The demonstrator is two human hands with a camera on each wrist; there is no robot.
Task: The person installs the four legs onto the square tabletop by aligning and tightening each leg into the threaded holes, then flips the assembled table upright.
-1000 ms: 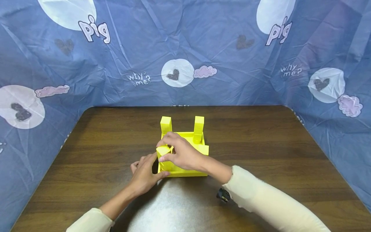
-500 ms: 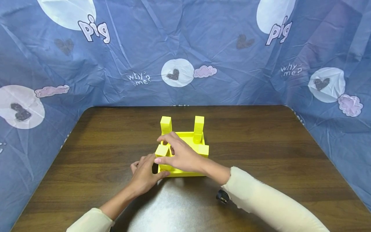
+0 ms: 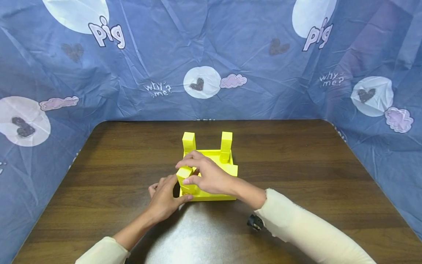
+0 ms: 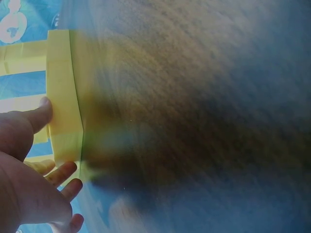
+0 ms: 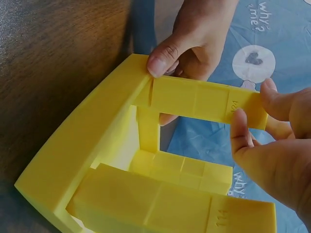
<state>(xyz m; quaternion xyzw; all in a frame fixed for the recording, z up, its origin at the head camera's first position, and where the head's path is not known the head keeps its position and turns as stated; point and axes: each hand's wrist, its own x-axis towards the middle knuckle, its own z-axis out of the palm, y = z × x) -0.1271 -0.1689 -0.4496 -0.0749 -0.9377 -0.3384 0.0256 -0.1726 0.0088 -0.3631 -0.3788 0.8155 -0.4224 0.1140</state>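
A shallow yellow tray-like base [image 3: 211,198] lies on the table with several square posts standing up at its corners, like an upturned toy table. My right hand [image 3: 212,176] pinches the top of the near-left post [image 5: 204,101] between thumb and fingers; the number on this post looks like 121. At the same corner my left hand [image 3: 165,198] holds the base, thumb on the front wall and fingers round the left side. In the right wrist view another post [image 5: 170,201], marked 114, stands nearer the camera. My right hand hides part of the base's inside.
The far posts, left [image 3: 189,141] and right [image 3: 226,145], rise behind my right hand. Brown wood-grain table [image 3: 296,165] surrounds the base. A blue printed cloth [image 3: 263,102] hangs behind and at both sides.
The near-left post has turned about its upright axis, and its top face now sits at a different angle. My right thumb and fingers have shifted on it; my left hand has stayed put.
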